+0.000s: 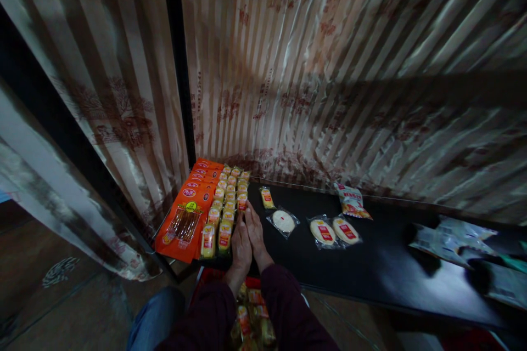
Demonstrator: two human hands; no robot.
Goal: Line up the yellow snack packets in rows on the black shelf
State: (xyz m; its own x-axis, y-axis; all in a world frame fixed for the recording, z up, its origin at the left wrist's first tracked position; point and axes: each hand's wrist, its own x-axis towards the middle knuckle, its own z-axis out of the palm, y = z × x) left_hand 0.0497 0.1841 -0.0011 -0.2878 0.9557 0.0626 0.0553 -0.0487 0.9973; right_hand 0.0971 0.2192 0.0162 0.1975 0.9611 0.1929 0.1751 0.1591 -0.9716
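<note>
Small yellow wrapped cakes [224, 235] with red labels stand in rows on the black shelf [296, 266]. My left hand [241, 244] is open along the right side of these rows, its fingers stretched forward. Beside it, nearly touching, my right hand [256, 233] also has straight fingers, with the tips near a cake [242, 201] in the right row. Whether anything lies under the palms is hidden. Left of the cakes, orange snack bags [181, 230] overlap in a row.
A single yellow cake [267, 198], round white packets [284, 221] and a red-and-white bag [353, 201] lie to the right. Blurred silvery bags [453, 238] are farther along. Below my arms is a red container with more cakes [255, 318]. A black post [181, 66] rises behind.
</note>
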